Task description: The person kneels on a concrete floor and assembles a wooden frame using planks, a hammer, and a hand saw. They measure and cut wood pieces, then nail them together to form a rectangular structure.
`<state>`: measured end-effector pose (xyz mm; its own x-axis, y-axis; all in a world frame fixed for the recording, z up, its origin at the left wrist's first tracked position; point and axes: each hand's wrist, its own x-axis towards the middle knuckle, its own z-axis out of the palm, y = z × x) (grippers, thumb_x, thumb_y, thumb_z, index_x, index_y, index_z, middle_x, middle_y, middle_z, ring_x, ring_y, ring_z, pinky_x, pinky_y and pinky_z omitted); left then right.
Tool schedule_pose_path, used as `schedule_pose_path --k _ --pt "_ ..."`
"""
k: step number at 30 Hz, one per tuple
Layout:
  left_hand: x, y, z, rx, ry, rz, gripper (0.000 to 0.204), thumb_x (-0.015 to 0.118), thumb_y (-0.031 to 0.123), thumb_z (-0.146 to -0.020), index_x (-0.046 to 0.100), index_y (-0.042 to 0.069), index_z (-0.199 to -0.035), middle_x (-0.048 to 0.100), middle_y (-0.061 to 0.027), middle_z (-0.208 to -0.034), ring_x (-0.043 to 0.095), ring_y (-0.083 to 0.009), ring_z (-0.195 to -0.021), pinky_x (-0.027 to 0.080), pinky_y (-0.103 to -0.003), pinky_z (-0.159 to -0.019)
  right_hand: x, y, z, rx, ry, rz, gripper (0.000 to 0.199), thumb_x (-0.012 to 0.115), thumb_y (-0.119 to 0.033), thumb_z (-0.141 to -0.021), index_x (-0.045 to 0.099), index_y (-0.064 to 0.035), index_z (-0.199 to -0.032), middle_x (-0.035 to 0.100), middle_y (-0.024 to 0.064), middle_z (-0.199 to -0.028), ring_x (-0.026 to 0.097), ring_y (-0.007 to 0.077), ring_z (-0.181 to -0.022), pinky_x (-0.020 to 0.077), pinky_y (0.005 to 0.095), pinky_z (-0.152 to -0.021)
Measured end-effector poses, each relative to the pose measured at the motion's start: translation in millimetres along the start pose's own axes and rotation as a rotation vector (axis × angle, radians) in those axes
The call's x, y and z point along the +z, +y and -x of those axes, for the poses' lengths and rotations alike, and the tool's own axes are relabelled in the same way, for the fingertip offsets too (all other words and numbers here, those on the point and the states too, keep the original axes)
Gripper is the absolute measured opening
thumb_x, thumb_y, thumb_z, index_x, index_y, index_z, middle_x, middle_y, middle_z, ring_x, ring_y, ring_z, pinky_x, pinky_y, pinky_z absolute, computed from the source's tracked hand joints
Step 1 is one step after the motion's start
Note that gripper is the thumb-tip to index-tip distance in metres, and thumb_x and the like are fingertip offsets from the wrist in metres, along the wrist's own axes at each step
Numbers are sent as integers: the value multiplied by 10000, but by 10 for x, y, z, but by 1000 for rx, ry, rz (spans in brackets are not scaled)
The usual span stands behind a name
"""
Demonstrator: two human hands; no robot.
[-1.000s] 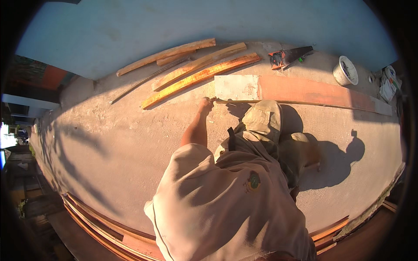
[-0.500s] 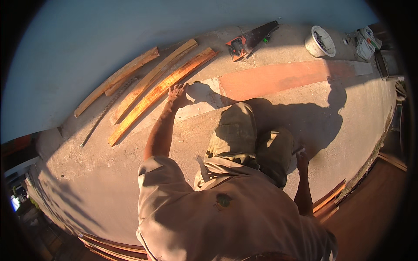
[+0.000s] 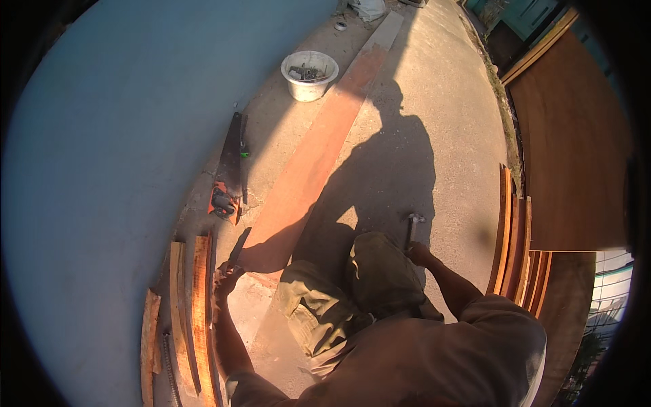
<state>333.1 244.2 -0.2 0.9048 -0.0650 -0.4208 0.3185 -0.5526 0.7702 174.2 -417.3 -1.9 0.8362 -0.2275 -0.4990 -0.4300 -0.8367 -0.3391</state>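
My right hand (image 3: 418, 254) grips the handle of a hammer (image 3: 415, 226), its metal head pointing away from me above the concrete floor. On the other side, my left hand (image 3: 228, 273) is low beside the end of an orange-brown wood strip (image 3: 201, 308). Shade darkens its fingers, and whether they hold anything does not show. Just ahead of that hand lies a long flat reddish board (image 3: 308, 163) on the floor, partly under my shadow.
Two more wood strips (image 3: 179, 305) (image 3: 149, 339) and a ribbed metal rod (image 3: 169, 370) lie left. A handsaw (image 3: 229, 169) with an orange handle is by the blue-grey wall (image 3: 122, 169). Beyond stands a white bucket (image 3: 307, 89). Stacked planks (image 3: 512, 237) and a brown panel (image 3: 569, 149) are right.
My view has swung to the right, so the board now runs away from me. My left hand, earlier spread at the strip's end, is now lower beside it. The hammer has come into plain view.
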Motion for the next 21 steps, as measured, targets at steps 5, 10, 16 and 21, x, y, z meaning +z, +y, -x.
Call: schedule_pose_path --k 5,10,16,21 --pt "443 443 -292 -79 52 -185 585 748 485 -725 683 -31 -993 683 -202 -852 665 -298 -825 491 -407 -731 -27 -238 -126 -48 256 -135 416 678 -332 -822 632 -13 -1085 637 247 -1038 602 414 -993 479 469 -851" --pt "377 378 -297 -171 78 -97 504 768 427 -719 697 -9 -962 679 -173 -836 647 -255 -793 483 -396 -696 -239 -1612 -517 -104 187 -197 437 643 -348 -856 616 -22 -1146 596 251 -1158 561 387 -1102 431 457 -957" --pt "348 365 -261 -79 114 -159 510 798 355 -685 685 -34 -994 695 -181 -895 663 -271 -818 495 -390 -711 185 -2947 -998 -400 100 -361 499 646 -307 -866 550 11 -1238 553 230 -1261 513 356 -1197 404 432 -1009" --pt "235 815 41 -37 143 -123 583 867 299 -567 635 -51 -971 675 -187 -891 644 -271 -858 494 -377 -747 46 -3570 -1131 -704 173 -139 617 659 -256 -840 427 -40 -1369 452 232 -1377 415 383 -1289 321 485 -1067"
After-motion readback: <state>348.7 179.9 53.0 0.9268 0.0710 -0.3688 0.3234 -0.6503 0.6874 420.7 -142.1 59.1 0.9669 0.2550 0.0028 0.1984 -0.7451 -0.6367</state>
